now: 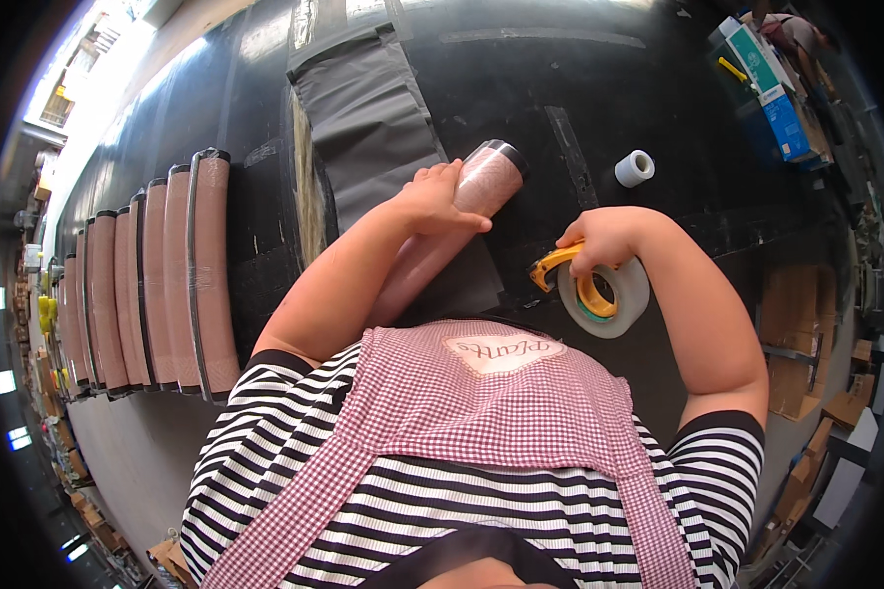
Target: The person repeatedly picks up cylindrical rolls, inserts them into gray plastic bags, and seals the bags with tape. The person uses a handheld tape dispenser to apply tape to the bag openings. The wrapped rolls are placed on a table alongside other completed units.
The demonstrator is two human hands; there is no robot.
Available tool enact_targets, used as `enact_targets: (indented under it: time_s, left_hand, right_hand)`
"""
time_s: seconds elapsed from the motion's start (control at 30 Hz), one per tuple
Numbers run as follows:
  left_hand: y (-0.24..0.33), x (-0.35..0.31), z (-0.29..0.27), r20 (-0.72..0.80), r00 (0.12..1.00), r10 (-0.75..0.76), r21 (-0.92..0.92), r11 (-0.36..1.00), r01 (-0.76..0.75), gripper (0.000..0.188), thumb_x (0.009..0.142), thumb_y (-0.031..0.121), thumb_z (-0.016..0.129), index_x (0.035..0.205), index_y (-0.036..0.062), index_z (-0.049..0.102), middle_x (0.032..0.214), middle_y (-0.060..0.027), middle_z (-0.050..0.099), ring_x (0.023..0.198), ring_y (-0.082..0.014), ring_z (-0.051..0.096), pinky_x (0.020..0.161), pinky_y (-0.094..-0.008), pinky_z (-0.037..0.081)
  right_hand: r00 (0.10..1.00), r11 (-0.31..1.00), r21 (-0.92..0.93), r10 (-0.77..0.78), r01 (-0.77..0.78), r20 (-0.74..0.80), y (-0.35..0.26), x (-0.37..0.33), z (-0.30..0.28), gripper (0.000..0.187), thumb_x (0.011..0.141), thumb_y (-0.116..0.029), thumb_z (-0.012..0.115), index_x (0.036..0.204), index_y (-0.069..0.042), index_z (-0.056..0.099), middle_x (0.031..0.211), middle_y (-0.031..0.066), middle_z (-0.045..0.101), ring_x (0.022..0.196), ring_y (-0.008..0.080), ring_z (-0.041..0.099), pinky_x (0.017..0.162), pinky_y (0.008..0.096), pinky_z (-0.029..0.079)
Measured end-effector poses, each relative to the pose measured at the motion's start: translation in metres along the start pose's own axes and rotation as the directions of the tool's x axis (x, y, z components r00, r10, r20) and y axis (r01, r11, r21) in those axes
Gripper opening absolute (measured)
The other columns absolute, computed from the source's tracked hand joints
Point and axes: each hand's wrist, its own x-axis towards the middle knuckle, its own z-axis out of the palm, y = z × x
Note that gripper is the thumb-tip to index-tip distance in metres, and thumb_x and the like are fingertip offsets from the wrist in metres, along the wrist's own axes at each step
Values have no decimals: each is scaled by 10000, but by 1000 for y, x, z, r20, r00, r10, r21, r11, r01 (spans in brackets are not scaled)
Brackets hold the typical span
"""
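A pink roll [489, 182] with a black end, its surface shiny like clear film, lies slanted on the black table just in front of me. My left hand [436, 200] curves over it, thumb on the right side and fingers on the far left side. To the right, my right hand [601, 240] grips a yellow tape dispenser [558, 259] carrying a big roll of clear tape [631, 306]. The dispenser is apart from the pink roll. Under the roll and beyond it stretches a creased dark sheet [368, 123].
Several pink-brown rolls [211, 270] with black edges lie side by side at the left. A small white roll [635, 168] stands beyond my right hand. Boxes [771, 88] and another person [791, 34] are at the far right; cardboard [794, 329] is below the table's right side.
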Motion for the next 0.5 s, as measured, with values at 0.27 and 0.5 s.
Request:
enact_targets:
  time_s: [0.27,0.5]
  left_hand:
    - [57,2,19,-213,967,-141,152,973,175,947,757,520,706,1436,-5,306,1228,-235,533,989,-366,588,848,-436,499]
    - [48,14,44,-262,959,-107,301,935,186,1073,701,492,772,1489,58,189,1416,-314,357,1070,-406,573,852,-479,501]
  right_hand:
    - [898,666,636,-119,389,-425,69,-24,90,686,716,-141,699,1372,-86,506,1157,121,615,973,189,605,843,286,488]
    - [789,377,708,-116,597,-604,84,-24,142,702,705,-113,705,1371,-49,492,1255,140,570,1133,225,562,990,318,431]
